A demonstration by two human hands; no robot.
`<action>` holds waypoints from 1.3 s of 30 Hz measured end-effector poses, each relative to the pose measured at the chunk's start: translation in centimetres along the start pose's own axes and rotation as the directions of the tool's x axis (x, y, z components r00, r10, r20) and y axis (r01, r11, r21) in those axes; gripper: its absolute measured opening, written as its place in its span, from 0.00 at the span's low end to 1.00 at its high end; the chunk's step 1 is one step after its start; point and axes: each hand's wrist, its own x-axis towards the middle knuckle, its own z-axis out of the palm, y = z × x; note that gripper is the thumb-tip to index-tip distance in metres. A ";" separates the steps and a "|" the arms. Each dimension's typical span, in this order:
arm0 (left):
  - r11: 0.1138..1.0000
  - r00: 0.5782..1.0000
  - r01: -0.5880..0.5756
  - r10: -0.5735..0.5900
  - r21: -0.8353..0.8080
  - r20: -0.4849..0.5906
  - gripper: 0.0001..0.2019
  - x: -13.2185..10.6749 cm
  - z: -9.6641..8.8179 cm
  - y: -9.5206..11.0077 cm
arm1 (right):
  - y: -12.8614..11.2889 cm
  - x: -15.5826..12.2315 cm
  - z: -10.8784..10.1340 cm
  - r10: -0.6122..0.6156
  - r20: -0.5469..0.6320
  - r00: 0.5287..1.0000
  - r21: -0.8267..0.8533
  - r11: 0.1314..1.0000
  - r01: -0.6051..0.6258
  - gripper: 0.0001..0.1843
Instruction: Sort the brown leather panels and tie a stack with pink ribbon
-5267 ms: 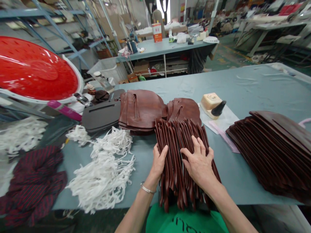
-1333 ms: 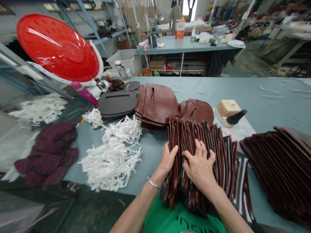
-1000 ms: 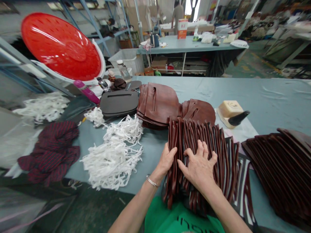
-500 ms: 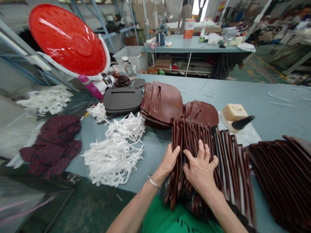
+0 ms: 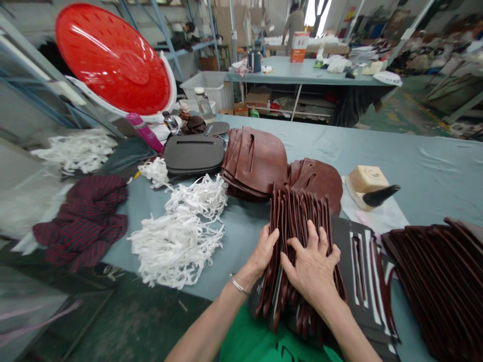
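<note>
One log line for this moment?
left hand: against side of leather pieces | right hand: flat on top | nearby: white strips

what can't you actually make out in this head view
- Head view: the number of pieces in the fanned leather stack cannot be counted. The right hand lies spread over its middle.
- Head view: whether the left hand clasps the stack or only presses its side. Its fingertips are buried among the pieces.
- Head view: the full extent of the dark leather pile, which is cut off by the right edge.
- Head view: the print on the orange carton is too small to read.
</note>
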 end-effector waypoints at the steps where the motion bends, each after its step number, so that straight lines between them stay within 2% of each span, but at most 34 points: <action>1: 1.000 1.000 0.009 -0.009 0.001 -0.006 0.23 0.0 0.0 -0.1 | 0.0 0.0 0.0 0.001 0.007 1.000 0.001 1.000 -0.001 0.14; 4: 1.000 1.000 0.021 -0.021 -0.002 -0.014 0.23 0.0 0.0 -0.2 | 0.1 0.0 0.2 0.016 0.006 1.000 -0.006 1.000 -0.016 0.15; 9: 1.000 1.000 -0.002 0.002 -0.004 -0.018 0.22 -0.1 0.1 0.2 | 0.4 0.0 0.2 0.020 -0.012 1.000 -0.007 1.000 -0.020 0.23; 12: 1.000 1.000 -0.006 0.006 -0.002 -0.011 0.21 -0.1 0.1 0.4 | 0.2 0.1 -0.1 0.030 0.036 0.999 -0.015 0.999 -0.029 0.17; 15: 0.999 0.999 -0.025 0.026 -0.029 0.041 0.20 0.0 0.0 0.6 | -0.2 0.2 -0.1 0.055 0.022 0.998 -0.030 0.998 -0.054 0.10; 18: 0.998 0.995 -0.048 0.051 -0.035 0.084 0.18 0.2 -0.1 0.7 | -0.4 0.1 0.2 0.065 -0.025 0.998 -0.035 0.997 -0.066 0.20; 20: 0.998 0.995 -0.053 0.055 -0.025 0.082 0.18 0.3 -0.2 0.8 | -0.4 0.0 0.4 0.068 -0.031 0.997 -0.041 0.997 -0.069 0.24; 25: 0.999 0.997 -0.034 0.034 -0.011 0.074 0.18 0.3 -0.3 0.9 | -0.2 0.0 0.5 0.071 0.002 0.997 -0.060 0.996 -0.071 0.17; 31: 0.998 0.998 -0.041 0.039 0.045 0.054 0.18 0.4 -0.5 0.9 | -0.8 0.2 0.7 0.088 0.015 0.996 -0.103 0.991 -0.086 0.19; 39: 0.996 0.991 -0.067 0.059 0.061 0.116 0.18 0.6 -1.5 0.4 | -1.4 0.3 0.8 0.111 0.017 0.994 -0.150 0.983 -0.107 0.20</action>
